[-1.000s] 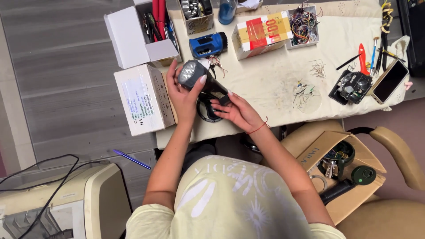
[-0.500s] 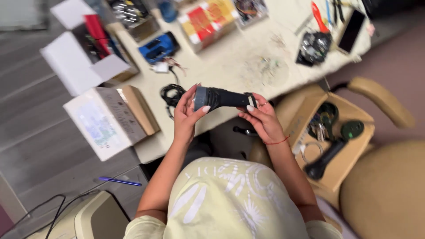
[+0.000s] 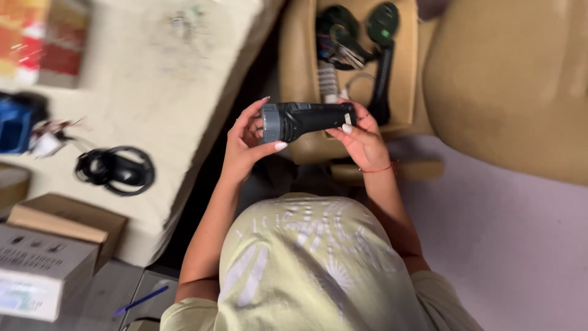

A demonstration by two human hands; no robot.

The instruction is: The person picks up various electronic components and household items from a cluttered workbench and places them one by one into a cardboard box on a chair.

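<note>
A black flashlight (image 3: 308, 119) is being held level between both hands, having been carried off the table (image 3: 202, 86) since a moment earlier. The left hand (image 3: 248, 144) is being curled around its grey head end, and the right hand (image 3: 361, 138) is being closed on its tail. Beyond the grip an open cardboard box (image 3: 300, 55) of dark parts is being shown, suggesting closer inspection away from the cluttered surface.

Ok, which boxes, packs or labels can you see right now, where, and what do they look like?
White box: bottom left, rectangular, with a pale printed label on its side.
Brown box: just above the white one, plain cardboard.
Red and yellow pack: top left on the table, blurred.
Open tan box: beyond the hands, holding dark parts.
</note>
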